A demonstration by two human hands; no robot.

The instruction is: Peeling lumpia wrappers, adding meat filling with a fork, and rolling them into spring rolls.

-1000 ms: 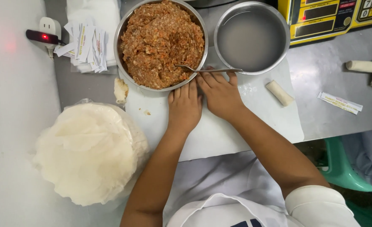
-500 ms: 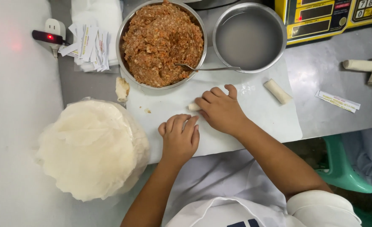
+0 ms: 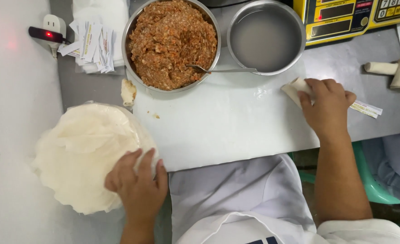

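My left hand [image 3: 139,183] rests on the near right edge of a round stack of thin white wrappers [image 3: 84,151], fingers spread on the top sheet. My right hand [image 3: 327,106] lies at the right end of the white cutting board [image 3: 218,126], fingers curled over a rolled white spring roll [image 3: 295,87]. A metal bowl of orange-brown minced filling [image 3: 173,40] stands at the board's far edge with a spoon [image 3: 222,70] leaning on its rim. Beside it is a metal bowl of cloudy water [image 3: 266,36].
More finished rolls [image 3: 394,70] lie at the far right on the steel table. A yellow weighing scale [image 3: 358,16] stands behind. Paper slips [image 3: 91,45] and a plug with a red light [image 3: 46,34] sit at the far left. A scrap of wrapper [image 3: 128,91] lies by the filling bowl.
Both hands left the middle of the board. My left hand went down-left onto the wrapper stack; my right hand carried the finished roll to the board's right end.
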